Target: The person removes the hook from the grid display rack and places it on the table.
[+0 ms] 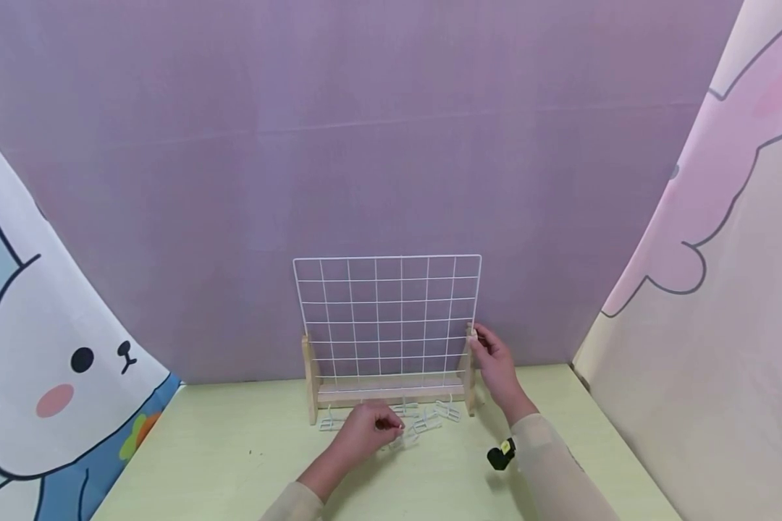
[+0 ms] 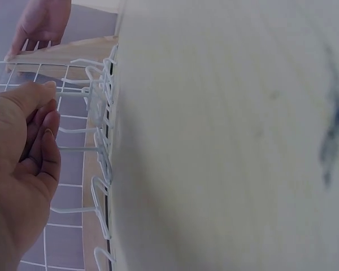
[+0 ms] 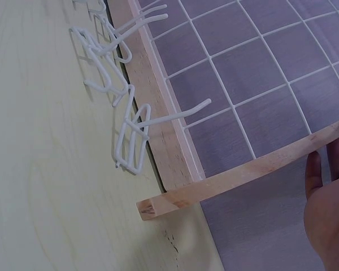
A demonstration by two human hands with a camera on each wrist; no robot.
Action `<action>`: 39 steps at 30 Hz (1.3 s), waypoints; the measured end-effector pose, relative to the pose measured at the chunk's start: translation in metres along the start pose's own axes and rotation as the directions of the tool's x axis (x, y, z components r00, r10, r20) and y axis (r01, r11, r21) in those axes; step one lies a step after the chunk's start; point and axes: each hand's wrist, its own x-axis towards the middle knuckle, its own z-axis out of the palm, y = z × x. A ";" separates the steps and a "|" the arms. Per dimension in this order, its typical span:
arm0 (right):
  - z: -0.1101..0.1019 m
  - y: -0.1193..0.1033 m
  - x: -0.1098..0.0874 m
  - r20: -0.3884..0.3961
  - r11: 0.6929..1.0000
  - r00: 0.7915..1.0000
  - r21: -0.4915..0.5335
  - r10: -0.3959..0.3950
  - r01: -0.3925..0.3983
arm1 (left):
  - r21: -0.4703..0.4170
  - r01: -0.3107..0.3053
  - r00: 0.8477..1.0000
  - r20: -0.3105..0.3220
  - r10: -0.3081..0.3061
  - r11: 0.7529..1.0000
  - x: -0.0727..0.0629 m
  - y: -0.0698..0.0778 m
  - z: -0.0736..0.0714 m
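Note:
A white wire grid panel [image 1: 387, 257] stands upright in a wooden stand [image 1: 391, 395] on the table. In front of the stand lie several white wire hooks [image 1: 447, 411], their prongs raised. My left hand [image 1: 365, 433] is over them and pinches the prong of one hook [image 2: 73, 94] between thumb and forefinger; the other fingers curl toward the palm. My right hand [image 1: 497, 365] grips the stand's right wooden post [image 3: 243, 175], thumb in front and fingers behind. Part of the pinched hook overlaps other hooks in the left wrist view.
The pale wood-grain table [image 1: 234, 463] runs back to a purple-grey backdrop [image 1: 391, 145]. Cloths with cartoon prints [image 1: 52, 347] hang at both sides. A black object with a yellow label [image 1: 500, 456] shows beside the right sleeve.

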 end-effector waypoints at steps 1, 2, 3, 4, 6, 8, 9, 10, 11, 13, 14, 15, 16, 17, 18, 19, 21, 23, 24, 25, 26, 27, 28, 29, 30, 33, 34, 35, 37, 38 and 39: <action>0.000 0.000 0.000 -0.001 1.000 1.000 -0.001 0.000 0.000 | 0.003 0.002 1.000 0.001 -0.002 1.000 0.000 0.000 0.000; 0.000 0.001 0.000 -0.003 1.000 1.000 -0.002 -0.002 0.002 | 0.006 0.005 1.000 0.004 -0.005 1.000 0.000 0.000 0.000; 0.000 0.001 0.000 -0.004 1.000 1.000 -0.005 -0.003 0.003 | 0.008 0.008 1.000 0.006 -0.008 1.000 0.000 0.000 0.000; 0.000 0.001 0.001 -0.006 1.000 1.000 -0.010 -0.009 0.009 | 0.010 0.008 1.000 0.008 -0.008 1.000 -0.001 -0.001 0.000; 0.000 0.007 0.002 -0.012 0.999 0.999 -0.011 -0.034 0.034 | 0.010 0.008 1.000 0.009 -0.008 1.000 -0.001 -0.001 0.000; 0.000 0.006 0.002 -0.011 0.999 0.999 -0.011 -0.034 0.034 | 0.012 0.005 1.000 0.011 -0.006 1.000 -0.001 -0.001 0.001; 0.000 0.006 0.002 -0.009 0.999 0.999 -0.011 -0.036 0.036 | 0.012 0.004 1.000 0.011 -0.004 1.000 -0.001 -0.002 0.001; 0.000 0.005 0.001 -0.007 0.999 0.999 -0.010 -0.037 0.037 | 0.013 0.002 1.000 0.011 -0.002 1.000 -0.001 -0.002 0.001; 0.000 0.005 0.001 -0.006 0.999 0.999 -0.010 -0.039 0.039 | 0.012 0.001 1.000 0.012 -0.001 1.000 -0.001 -0.003 0.002; 0.000 0.005 0.001 -0.002 0.999 0.999 -0.009 -0.044 0.044 | 0.014 0.000 1.000 0.015 0.000 1.000 -0.001 -0.004 0.003; -0.001 0.004 0.001 0.000 0.999 0.999 -0.010 -0.044 0.044 | 0.015 -0.002 1.000 0.016 0.002 1.000 -0.001 -0.005 0.003; -0.001 0.004 0.001 0.001 0.999 0.999 -0.010 -0.045 0.045 | 0.015 -0.002 1.000 0.016 0.001 1.000 -0.001 -0.006 0.003; -0.001 0.004 0.001 0.004 0.999 0.999 -0.010 -0.045 0.045 | 0.016 -0.003 1.000 0.016 0.002 1.000 0.000 -0.006 0.004; -0.001 0.005 0.001 0.007 0.999 0.999 -0.010 -0.043 0.043 | 0.017 -0.002 1.000 0.014 0.002 1.000 0.000 -0.007 0.004; -0.001 0.005 0.001 0.010 0.999 0.999 -0.012 -0.043 0.043 | 0.021 -0.002 1.000 0.012 0.002 1.000 0.000 -0.007 0.004; -0.002 0.005 0.001 0.011 0.999 0.999 -0.016 -0.040 0.041 | 0.025 -0.004 1.000 0.009 0.004 1.000 0.000 -0.008 0.005; -0.003 0.006 0.002 0.013 0.999 0.999 -0.023 -0.037 0.037 | 0.036 -0.008 1.000 0.002 0.008 0.999 0.000 -0.009 0.005; -0.003 0.007 0.002 0.014 0.999 0.999 -0.029 -0.036 0.036 | 0.050 -0.011 1.000 -0.004 0.011 0.999 0.001 -0.009 0.006; -0.004 0.008 0.002 0.012 0.999 0.999 -0.032 -0.036 0.036 | 0.054 -0.011 1.000 -0.005 0.011 0.998 0.001 -0.009 0.006; -0.004 0.008 0.002 0.013 0.999 0.999 -0.035 -0.034 0.035 | 0.059 -0.010 1.000 -0.005 0.010 0.998 0.001 -0.009 0.006; -0.004 0.008 0.003 0.013 0.999 0.999 -0.033 -0.036 0.036 | 0.062 -0.007 1.000 -0.005 0.008 0.998 0.001 -0.009 0.006; -0.004 0.008 0.003 0.013 0.999 0.999 -0.031 -0.038 0.038 | 0.067 -0.005 1.000 -0.006 0.005 0.998 0.001 -0.009 0.006; -0.004 0.008 0.003 0.012 0.999 0.999 -0.029 -0.039 0.039 | 0.073 -0.001 1.000 -0.006 0.002 0.997 0.001 -0.009 0.006; -0.003 0.007 0.003 0.012 0.999 0.999 -0.026 -0.040 0.040 | 0.081 0.001 1.000 -0.006 0.000 0.997 0.001 -0.009 0.007; -0.003 0.007 0.003 0.010 0.999 0.999 -0.022 -0.041 0.041 | 0.091 0.001 1.000 -0.006 -0.001 0.996 0.001 -0.008 0.007; -0.002 0.006 0.003 0.006 0.999 0.999 -0.016 -0.041 0.041 | 0.128 -0.004 1.000 -0.008 0.005 0.992 0.001 -0.007 0.007; -0.002 0.006 0.003 0.005 0.999 0.999 -0.017 -0.040 0.040 | 0.138 -0.005 1.000 -0.008 0.006 0.990 0.001 -0.007 0.007; -0.002 0.006 0.003 0.005 0.999 0.999 -0.018 -0.040 0.041 | 0.148 -0.006 1.000 -0.009 0.007 0.989 0.001 -0.006 0.007; -0.003 0.006 0.003 0.010 0.999 0.999 -0.025 -0.043 0.043 | 0.161 -0.004 1.000 -0.014 0.006 0.987 0.001 -0.006 0.007; -0.003 0.006 0.004 0.012 0.999 0.999 -0.027 -0.045 0.046 | 0.164 -0.004 1.000 -0.015 0.006 0.986 0.001 -0.005 0.007; -0.004 0.007 0.004 0.015 0.998 0.999 -0.032 -0.047 0.048 | 0.165 -0.005 1.000 -0.017 0.008 0.986 0.001 -0.004 0.007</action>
